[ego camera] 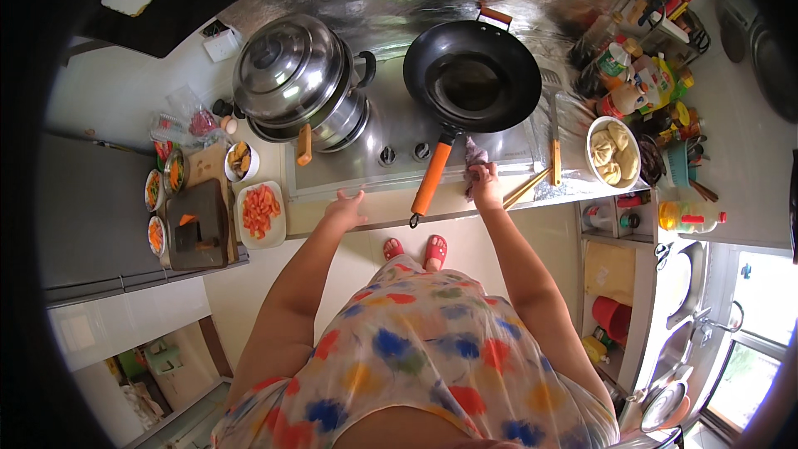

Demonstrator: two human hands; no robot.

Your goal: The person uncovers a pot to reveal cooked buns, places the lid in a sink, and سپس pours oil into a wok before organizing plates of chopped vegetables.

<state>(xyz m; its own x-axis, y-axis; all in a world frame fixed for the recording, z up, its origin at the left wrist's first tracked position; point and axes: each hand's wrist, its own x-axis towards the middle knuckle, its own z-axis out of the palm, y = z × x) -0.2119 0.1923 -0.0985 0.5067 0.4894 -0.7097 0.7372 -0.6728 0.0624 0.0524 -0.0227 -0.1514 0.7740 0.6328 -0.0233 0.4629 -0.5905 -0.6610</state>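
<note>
My right hand (486,184) grips a crumpled purple-grey cloth (475,153) at the stove's front edge, just right of the wok handle. Fingers apart and holding nothing, my left hand (346,209) hovers by the counter's front edge. Between and beyond both hands, a black wok (472,75) with dark liquid in its bottom sits on the right side of the steel gas stove (393,118). Its orange handle (431,178) points toward me. A lidded steel steamer pot (293,75) occupies the left side.
Left of the stove are a plate of chopped tomatoes (260,212), a bowl of browned food (240,161) and a cleaver on a cutting board (198,224). A spatula (555,137), chopsticks (527,189), a bowl of dough buns (613,153) and several seasoning bottles (623,96) stand to the right.
</note>
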